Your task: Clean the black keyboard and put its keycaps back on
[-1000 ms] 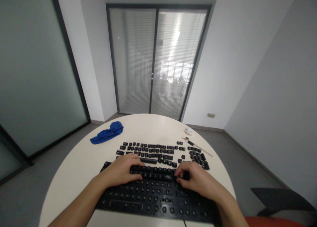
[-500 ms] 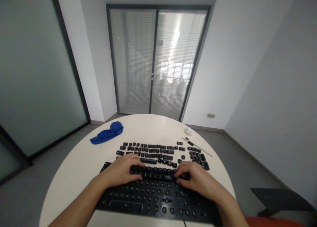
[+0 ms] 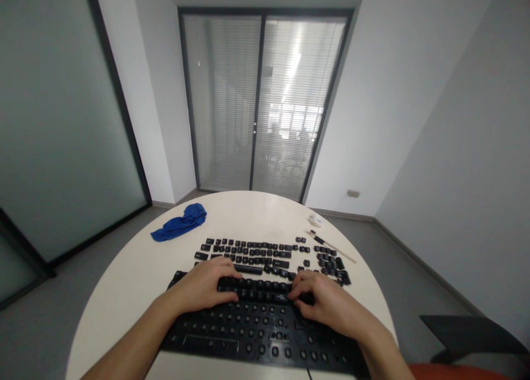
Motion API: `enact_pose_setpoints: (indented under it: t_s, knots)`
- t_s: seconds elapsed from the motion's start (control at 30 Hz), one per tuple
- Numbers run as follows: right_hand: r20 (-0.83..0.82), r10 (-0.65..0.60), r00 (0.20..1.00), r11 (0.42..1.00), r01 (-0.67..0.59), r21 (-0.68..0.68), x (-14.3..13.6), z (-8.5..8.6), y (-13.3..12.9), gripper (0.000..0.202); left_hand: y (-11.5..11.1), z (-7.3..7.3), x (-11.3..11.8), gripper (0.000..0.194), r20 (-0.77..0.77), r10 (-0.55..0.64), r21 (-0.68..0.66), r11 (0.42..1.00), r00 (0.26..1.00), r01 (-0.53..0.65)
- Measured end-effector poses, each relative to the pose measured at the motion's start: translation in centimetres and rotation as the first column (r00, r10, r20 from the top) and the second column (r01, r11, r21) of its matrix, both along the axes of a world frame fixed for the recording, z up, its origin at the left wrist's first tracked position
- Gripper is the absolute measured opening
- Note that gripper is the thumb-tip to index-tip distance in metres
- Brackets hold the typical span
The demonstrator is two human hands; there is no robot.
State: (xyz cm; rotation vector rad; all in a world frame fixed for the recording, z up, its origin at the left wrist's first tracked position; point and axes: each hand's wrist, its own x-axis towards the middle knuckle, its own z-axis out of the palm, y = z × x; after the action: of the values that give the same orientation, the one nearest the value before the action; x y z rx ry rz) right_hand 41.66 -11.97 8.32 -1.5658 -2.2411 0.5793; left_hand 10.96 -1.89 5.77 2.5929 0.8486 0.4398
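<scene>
The left hand [image 3: 207, 285] rests, fingers parted, on the rectangular black plastic keyboard [image 3: 265, 323]; the right hand [image 3: 325, 300] curls fingers over it, grip unclear.

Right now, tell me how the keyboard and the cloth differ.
Colour: the keyboard is black; the cloth is blue.
Shape: the keyboard is flat and broad; the cloth is smaller and crumpled.
Place: the keyboard lies at the near side, with the left hand and right hand at it; the cloth lies farther off to the left, with neither hand near.
Both lie on the table.
</scene>
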Motion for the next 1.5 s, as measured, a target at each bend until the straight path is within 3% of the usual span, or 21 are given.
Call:
enact_pose_setpoints:
  t_s: [0.13,0.4,0.73,0.97,1.3,1.4,1.5]
  knots:
    - [-0.033,-0.084,0.996,0.996,0.084,-0.025,0.3,-0.3,0.1,0.022,0.0,0.0,0.0,0.031,-0.002,0.0,0.01,1.0,1.0,0.0]
    - [-0.084,-0.113,0.99,0.99,0.105,-0.09,0.5,-0.6,0.5,0.018,0.0,0.0,0.0,0.032,-0.009,0.012,-0.005,1.0,1.0,-0.012]
    - [-0.11,-0.118,0.987,0.982,0.1,-0.158,0.5,-0.6,0.9,0.016,-0.2,0.3,0.1,0.032,-0.016,0.021,-0.008,1.0,1.0,-0.021]
    - [-0.093,-0.115,0.989,0.986,0.103,-0.128,0.4,-0.1,0.7,0.015,-0.1,0.5,0.0,0.031,-0.01,0.009,-0.016,1.0,1.0,-0.009]
    - [-0.099,-0.025,0.995,0.99,0.011,-0.142,-0.9,0.9,1.1,0.01,0.5,0.3,-1.3,0.029,-0.02,0.011,0.009,1.0,1.0,-0.011]
    - [-0.061,-0.021,0.998,0.998,0.017,-0.066,0.4,1.8,2.7,0.013,0.3,0.3,-1.2,0.029,-0.011,0.005,0.034,0.999,1.0,-0.004]
    - [0.061,-0.199,0.978,0.974,0.19,0.126,2.6,2.3,5.6,0.021,0.2,0.5,-0.9,0.024,-0.003,0.01,0.044,0.999,1.0,-0.01]
